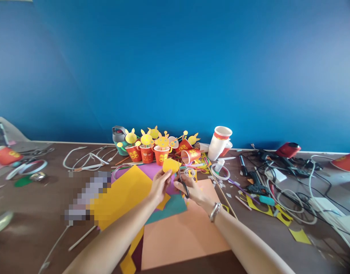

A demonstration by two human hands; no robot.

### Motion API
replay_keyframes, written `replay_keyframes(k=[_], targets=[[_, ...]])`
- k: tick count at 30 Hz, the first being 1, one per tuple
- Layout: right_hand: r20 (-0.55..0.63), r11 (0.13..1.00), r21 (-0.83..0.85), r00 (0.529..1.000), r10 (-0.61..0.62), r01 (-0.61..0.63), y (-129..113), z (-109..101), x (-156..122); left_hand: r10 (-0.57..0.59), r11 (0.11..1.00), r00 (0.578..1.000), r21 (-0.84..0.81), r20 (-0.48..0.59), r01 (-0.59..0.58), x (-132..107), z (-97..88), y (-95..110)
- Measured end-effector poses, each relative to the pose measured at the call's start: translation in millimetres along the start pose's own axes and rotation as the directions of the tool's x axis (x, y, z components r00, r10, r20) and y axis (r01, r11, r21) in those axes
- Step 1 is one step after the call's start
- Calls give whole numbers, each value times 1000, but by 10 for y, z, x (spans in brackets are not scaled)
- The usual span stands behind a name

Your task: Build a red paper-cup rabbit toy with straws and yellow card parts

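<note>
My left hand (160, 185) pinches a small piece of yellow paper (171, 165) by its lower edge. Fingers of my right hand (193, 187) are closed round the dark handles of a pair of scissors (185, 188), whose blades point up beside the yellow paper's right edge. Whether the blades touch the paper, I cannot tell. Below both hands lie sheets of coloured paper: an orange-pink sheet (180, 236), a teal sheet (170, 209) and a large yellow sheet (126, 190). Just behind stand red paper cups (147, 155) with yellow paper animal faces (146, 139).
A stack of white cups (217, 144) stands near the blue wall. On the right lie a glue gun (257, 186), tangled cables (299, 217) and yellow paper scraps (300, 236). A white cable (89, 160) and a tape roll (34, 167) are on the left.
</note>
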State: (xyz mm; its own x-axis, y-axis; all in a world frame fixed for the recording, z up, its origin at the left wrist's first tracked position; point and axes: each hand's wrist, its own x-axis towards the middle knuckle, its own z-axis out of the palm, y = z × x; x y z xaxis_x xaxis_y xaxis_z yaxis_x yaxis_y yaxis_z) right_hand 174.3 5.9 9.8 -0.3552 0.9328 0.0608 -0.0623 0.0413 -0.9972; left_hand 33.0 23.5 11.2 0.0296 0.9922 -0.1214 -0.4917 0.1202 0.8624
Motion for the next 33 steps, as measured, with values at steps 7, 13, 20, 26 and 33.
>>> replay_keyframes(k=[7,13,20,26,33], targets=[[-42,1000,7,999,-20,20,76,5,-19,-35,999,997,22,70,33,-31,-4,-67],[-3,1000,10,1000,-27,27,62,22,-25,-36,999,997,25,69,34,-45,1,-49],[-24,1000,-1,999,-24,24,145,36,-24,-76,997,995,14,68,75,-37,14,-49],[-26,1000,7,999,-29,29,192,27,-31,-92,996,992,8,86,91,-28,13,-42],[-50,999,38,998,-28,29,197,51,-33,-102,995,988,27,113,99,-11,-17,-41]])
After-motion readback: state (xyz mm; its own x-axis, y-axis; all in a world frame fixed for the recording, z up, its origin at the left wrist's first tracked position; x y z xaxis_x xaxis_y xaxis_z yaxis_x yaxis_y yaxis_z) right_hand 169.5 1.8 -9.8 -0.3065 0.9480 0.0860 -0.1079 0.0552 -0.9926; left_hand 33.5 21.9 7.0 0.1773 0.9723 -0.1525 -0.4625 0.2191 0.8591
